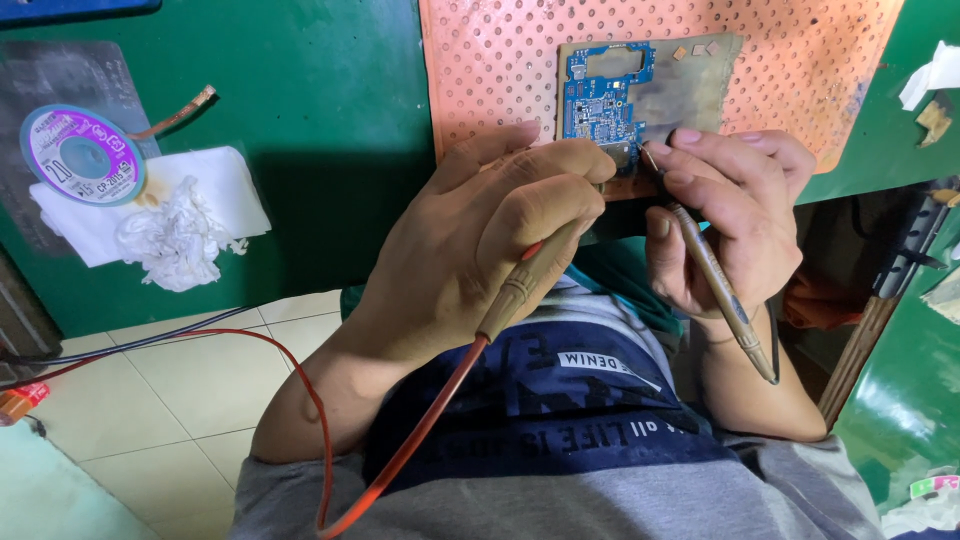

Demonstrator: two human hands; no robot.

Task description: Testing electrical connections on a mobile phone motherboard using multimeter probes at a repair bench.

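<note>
A small blue circuit board (603, 98) lies on a tan plate on an orange perforated mat (800, 60). My left hand (480, 240) holds a probe with a tan grip (520, 285) and a red lead (400, 450); its tip sits at the board's lower edge. My right hand (730, 210) grips a second slim tan probe (715, 280) like a pen, its metal tip touching the board's lower right corner. Both hands meet just below the board.
A round spool of copper braid (82, 155) rests on the green bench (320, 120) at left, beside a crumpled white tissue (180, 225). Red and black wires (150, 340) trail over the tiled floor. More white paper (935, 75) lies at the top right.
</note>
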